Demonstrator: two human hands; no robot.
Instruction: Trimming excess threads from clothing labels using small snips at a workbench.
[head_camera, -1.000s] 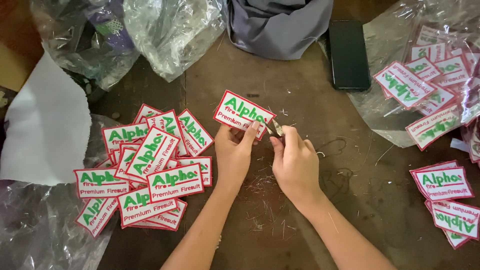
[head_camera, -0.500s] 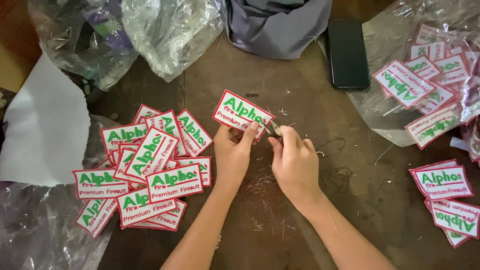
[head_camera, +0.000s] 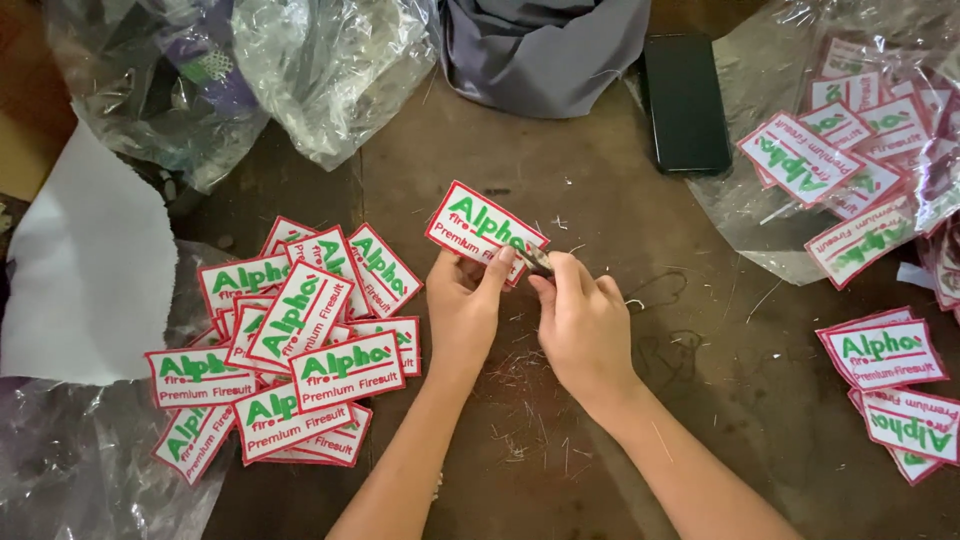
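Patch (head_camera: 480, 228) — white, red-edged, green lettering (tilted), left hand (head_camera: 465, 310) pinching it, right hand (head_camera: 585, 325) closed on small tool (head_camera: 535, 262).

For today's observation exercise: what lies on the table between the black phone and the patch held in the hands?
In the head view, only bare brown table with a few loose thread scraps lies between the black phone and the held patch; no other patch or bag sits on that stretch.

Patch pile (head_camera: 290, 345) left; bare table (head_camera: 700, 330) right
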